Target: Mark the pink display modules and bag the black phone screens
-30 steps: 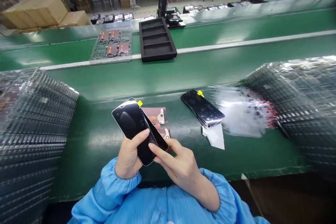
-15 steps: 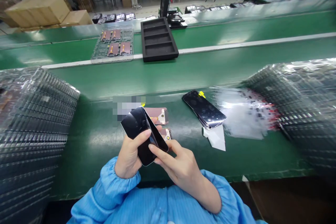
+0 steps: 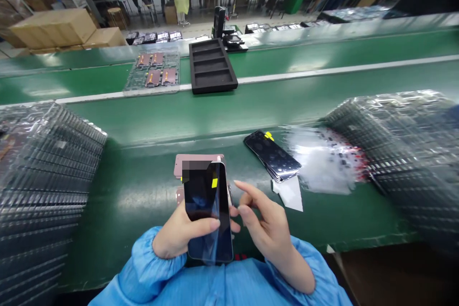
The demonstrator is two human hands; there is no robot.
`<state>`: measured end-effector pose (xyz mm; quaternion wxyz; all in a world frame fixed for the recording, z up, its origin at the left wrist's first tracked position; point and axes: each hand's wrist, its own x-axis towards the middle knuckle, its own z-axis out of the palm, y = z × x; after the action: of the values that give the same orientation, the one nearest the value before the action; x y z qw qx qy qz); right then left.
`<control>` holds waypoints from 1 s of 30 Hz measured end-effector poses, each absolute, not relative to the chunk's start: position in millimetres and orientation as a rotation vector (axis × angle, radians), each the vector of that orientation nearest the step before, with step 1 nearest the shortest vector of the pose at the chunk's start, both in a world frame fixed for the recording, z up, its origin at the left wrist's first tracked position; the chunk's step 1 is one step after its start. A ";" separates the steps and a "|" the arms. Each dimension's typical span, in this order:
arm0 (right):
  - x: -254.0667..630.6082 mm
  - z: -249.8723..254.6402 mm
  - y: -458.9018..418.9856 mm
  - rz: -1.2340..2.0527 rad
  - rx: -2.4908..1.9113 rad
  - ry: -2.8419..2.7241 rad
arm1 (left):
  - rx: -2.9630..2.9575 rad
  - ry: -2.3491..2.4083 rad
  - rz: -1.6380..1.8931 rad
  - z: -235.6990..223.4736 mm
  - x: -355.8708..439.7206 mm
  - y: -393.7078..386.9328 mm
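Observation:
A black phone screen with a glossy film and a small yellow tab lies in my left hand. My left thumb presses on its face, and the other fingertips show past its right edge. Close to that edge is my right hand, holding nothing visible, its index finger stretched out and apart from the thumb. Pinkish phone panels lie on the green bench partly behind the screen. Right of my hands, a stack of black phone screens with a yellow tab rests beside a torn white paper.
Tall stacks of clear plastic trays stand at left and right. Clear film sheets with red tabs lie by the right stack. Farther back are a black compartment tray, a clear tray with copper-coloured parts, and cardboard boxes.
The black screen has turned more upright and moved slightly right and nearer my body. My right hand has let go of it and opened. The view has tilted up a little.

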<state>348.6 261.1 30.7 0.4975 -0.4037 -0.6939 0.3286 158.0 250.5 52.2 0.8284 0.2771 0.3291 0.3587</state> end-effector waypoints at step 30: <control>346.0 11.7 272.0 1.608 -0.912 -1.100 | 0.614 0.637 0.712 48.0 165.9 248.6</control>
<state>346.0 272.0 11.7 0.4753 -0.3730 -0.4499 0.6576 165.9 248.6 48.0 0.8431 0.2908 0.3015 0.3371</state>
